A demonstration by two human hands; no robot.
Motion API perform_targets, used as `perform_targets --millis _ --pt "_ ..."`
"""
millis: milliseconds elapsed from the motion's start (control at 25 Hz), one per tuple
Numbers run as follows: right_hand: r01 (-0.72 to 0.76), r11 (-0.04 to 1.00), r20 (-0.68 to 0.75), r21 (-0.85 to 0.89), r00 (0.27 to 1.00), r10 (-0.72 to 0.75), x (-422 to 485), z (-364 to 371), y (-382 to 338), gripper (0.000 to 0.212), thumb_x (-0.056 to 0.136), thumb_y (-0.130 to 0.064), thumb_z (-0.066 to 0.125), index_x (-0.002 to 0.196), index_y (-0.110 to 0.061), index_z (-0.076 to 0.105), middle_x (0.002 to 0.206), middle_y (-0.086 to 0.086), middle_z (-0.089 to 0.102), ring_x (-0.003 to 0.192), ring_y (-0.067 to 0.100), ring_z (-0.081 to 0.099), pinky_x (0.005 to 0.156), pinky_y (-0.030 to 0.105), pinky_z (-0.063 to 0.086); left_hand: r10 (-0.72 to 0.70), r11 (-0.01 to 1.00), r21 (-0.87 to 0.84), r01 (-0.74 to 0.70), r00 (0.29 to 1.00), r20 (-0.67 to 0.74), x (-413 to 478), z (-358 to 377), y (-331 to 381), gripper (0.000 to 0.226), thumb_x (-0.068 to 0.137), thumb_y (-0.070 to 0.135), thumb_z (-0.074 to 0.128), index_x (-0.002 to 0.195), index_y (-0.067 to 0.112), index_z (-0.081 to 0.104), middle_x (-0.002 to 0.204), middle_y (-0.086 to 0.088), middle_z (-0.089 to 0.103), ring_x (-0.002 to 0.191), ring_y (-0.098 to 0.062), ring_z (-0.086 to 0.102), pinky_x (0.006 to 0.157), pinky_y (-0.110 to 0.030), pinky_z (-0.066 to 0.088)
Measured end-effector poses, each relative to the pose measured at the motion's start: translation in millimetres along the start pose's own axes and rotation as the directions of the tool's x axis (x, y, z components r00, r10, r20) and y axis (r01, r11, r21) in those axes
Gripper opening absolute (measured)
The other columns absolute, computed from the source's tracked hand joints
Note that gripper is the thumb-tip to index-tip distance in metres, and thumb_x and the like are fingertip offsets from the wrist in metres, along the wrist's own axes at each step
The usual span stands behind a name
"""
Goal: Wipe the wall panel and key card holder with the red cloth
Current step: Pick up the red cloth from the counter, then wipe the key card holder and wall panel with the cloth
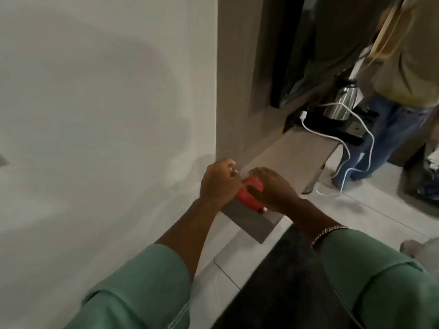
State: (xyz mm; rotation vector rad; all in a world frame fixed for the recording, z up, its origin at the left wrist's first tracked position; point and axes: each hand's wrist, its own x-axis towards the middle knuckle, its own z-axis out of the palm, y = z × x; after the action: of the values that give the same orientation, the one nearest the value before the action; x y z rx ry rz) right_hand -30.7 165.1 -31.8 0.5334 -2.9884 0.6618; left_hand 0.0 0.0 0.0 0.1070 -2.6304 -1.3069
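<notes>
The red cloth [249, 194] is bunched small between both my hands, low in the middle of the view. My left hand [217, 181] grips its left side, fingers curled near the corner where the white wall [95, 115] meets the wood-grain wall panel [237, 79]. My right hand [270, 188] closes over the cloth from the right; a chain bracelet sits on that wrist. Both hands hover above the near end of a wooden shelf [297, 153]. The picture is blurred. No key card holder can be made out.
Further along the shelf stand a steel kettle [339, 103] on a black tray and a white charger with its cable [351, 148] hanging down. Another person in jeans [389, 138] stands at the right. A dark mat [285, 281] lies on the tiled floor.
</notes>
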Motion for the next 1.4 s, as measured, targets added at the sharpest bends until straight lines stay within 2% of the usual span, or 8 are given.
perform_targets --millis 80,280,400,520,880,1040,1280,1400 --pt "-0.035 0.997 0.046 -0.066 0.998 0.038 14 24 36 0.046 0.093 -0.037 0.058 0.135 -0.02 0.049 0.136 0.012 0.055 0.122 0.034 0.053 0.098 0.045 0.047 -0.141 0.989 -0.036 0.142 0.99 0.032 16 41 -24 0.037 0.088 0.017 0.059 0.124 0.01 0.065 0.12 -0.012 0.071 0.112 -0.028 0.065 0.095 -0.03 0.049" --pt "-0.086 0.988 0.158 -0.125 0.982 0.106 26 73 85 0.062 0.096 -0.054 0.049 0.149 -0.024 0.033 0.159 0.011 0.032 0.14 0.039 0.035 0.11 0.055 0.039 -0.496 0.803 -0.285 0.523 0.852 0.167 33 112 -64 0.065 0.083 0.024 0.074 0.139 0.007 0.047 0.14 -0.016 0.057 0.125 -0.036 0.057 0.106 -0.042 0.049" --pt "-0.067 0.992 0.067 -0.108 0.995 0.075 20 85 88 0.063 0.095 -0.055 0.05 0.146 -0.02 0.039 0.154 0.014 0.039 0.138 0.038 0.038 0.11 0.051 0.042 -0.668 0.57 -0.554 0.607 0.734 0.118 39 134 -65 0.064 0.077 0.018 0.079 0.133 0.004 0.053 0.132 -0.019 0.062 0.113 -0.04 0.064 0.095 -0.051 0.057" --pt "-0.051 0.997 0.031 -0.065 0.998 0.053 11 84 85 0.054 0.093 -0.051 0.056 0.137 -0.02 0.049 0.147 0.013 0.046 0.134 0.037 0.042 0.108 0.049 0.044 -0.718 0.489 -0.592 0.64 0.681 0.144 36 132 -60 0.056 0.072 0.005 0.078 0.126 -0.001 0.062 0.118 -0.024 0.069 0.101 -0.041 0.069 0.089 -0.049 0.06" --pt "0.209 0.974 -0.194 -0.082 0.956 -0.221 -26 58 -33 0.076 0.088 -0.062 0.05 0.15 -0.03 0.022 0.164 0.015 0.021 0.15 0.04 0.025 0.117 0.064 0.028 -0.428 0.736 -0.51 0.445 0.89 0.158 -1 3 -32 0.003 0.085 0.013 0.071 0.087 0.016 0.07 0.093 -0.008 0.074 0.09 -0.029 0.07 0.075 -0.041 0.063" --pt "0.331 0.943 -0.337 -0.029 0.885 -0.321 -35 29 -127 0.077 0.081 -0.066 0.054 0.146 -0.029 0.033 0.16 0.013 0.033 0.147 0.037 0.031 0.112 0.061 0.035 -0.311 0.738 -0.579 0.347 0.936 0.165 -37 -95 -11 0.018 0.085 0.015 0.072 0.103 0.011 0.073 0.097 -0.012 0.075 0.084 -0.026 0.072 0.059 -0.029 0.058" --pt "0.597 0.79 -0.55 0.141 0.711 -0.439 -66 -6 -282 0.082 0.071 -0.046 0.073 0.143 -0.027 0.039 0.154 0.014 0.039 0.137 0.034 0.043 0.09 0.048 0.057 -0.152 0.776 -0.605 0.177 0.984 0.093 -115 -266 15 0.04 0.087 0.006 0.065 0.125 0.017 0.06 0.105 -0.015 0.073 0.089 -0.026 0.07 0.073 -0.038 0.058" --pt "0.721 0.673 -0.675 0.168 0.582 -0.454 -84 -18 -361 0.083 0.067 -0.043 0.074 0.141 -0.026 0.04 0.147 0.014 0.046 0.13 0.03 0.05 0.09 0.033 0.052 0.002 0.828 -0.56 -0.037 0.998 -0.062 -169 -350 29 0.038 0.089 0.002 0.061 0.123 0.018 0.059 0.094 -0.009 0.074 0.084 -0.02 0.07 0.071 -0.035 0.058"
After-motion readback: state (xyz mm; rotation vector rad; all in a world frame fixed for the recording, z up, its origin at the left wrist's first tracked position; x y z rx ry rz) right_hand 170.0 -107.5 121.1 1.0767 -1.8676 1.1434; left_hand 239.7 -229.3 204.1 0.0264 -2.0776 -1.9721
